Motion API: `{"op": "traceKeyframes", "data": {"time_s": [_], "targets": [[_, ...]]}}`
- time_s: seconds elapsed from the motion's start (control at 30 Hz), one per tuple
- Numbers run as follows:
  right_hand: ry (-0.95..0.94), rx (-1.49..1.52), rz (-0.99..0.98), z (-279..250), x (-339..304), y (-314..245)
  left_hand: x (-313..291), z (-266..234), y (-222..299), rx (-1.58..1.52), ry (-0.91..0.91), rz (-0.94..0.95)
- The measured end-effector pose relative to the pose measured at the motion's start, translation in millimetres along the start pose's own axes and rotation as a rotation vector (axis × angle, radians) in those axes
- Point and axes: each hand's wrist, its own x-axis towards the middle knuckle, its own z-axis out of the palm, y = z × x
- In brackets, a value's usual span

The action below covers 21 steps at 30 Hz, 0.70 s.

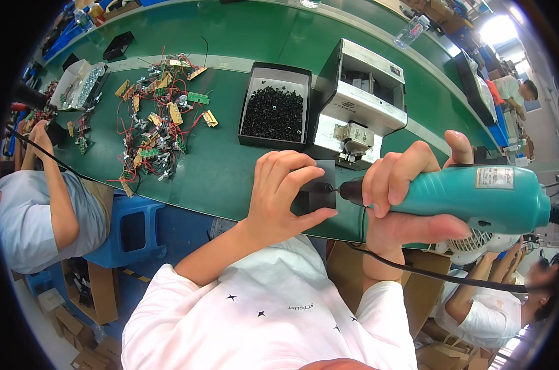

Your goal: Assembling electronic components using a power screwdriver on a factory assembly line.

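My left hand [274,192] grips a small black box-like part [322,174] at the bench's front edge, fingers over its far side and thumb along the near side. A teal electric screwdriver [508,196] lies across the view in my right hand [398,188], whose fingers wrap round its front end. The black nose of the tool points left, and its thin bit meets the black part near a dark round spot. Whether a screw sits under the bit is too small to tell. Behind my hands stands a white metal screw feeder [332,117].
A black-rimmed box [244,123] of small black pieces sits left of the feeder. Wired circuit boards [168,114] are heaped farther left, near a white tray [66,92]. The screwdriver's black cable [427,275] runs below my right hand. Co-workers sit on both sides.
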Motion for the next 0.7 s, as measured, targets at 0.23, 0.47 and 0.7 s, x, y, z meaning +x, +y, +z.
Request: {"op": "traceKeyframes", "data": {"time_s": [0.23,0.47,0.7], "targets": [[0.103,-0.103,0.067,3.8,0.2,1.4,-3.9,-0.6,-4.8,0.008,-0.052,-0.014],[0.182,-0.206,0.053,9.2,2.9,4.3,-6.3,0.2,-7.5,0.003,-0.079,-0.016],[0.086,-0.268,0.115,8.9,7.3,9.5,-9.9,3.5,-8.3,-0.024,-0.072,-0.037]]}}
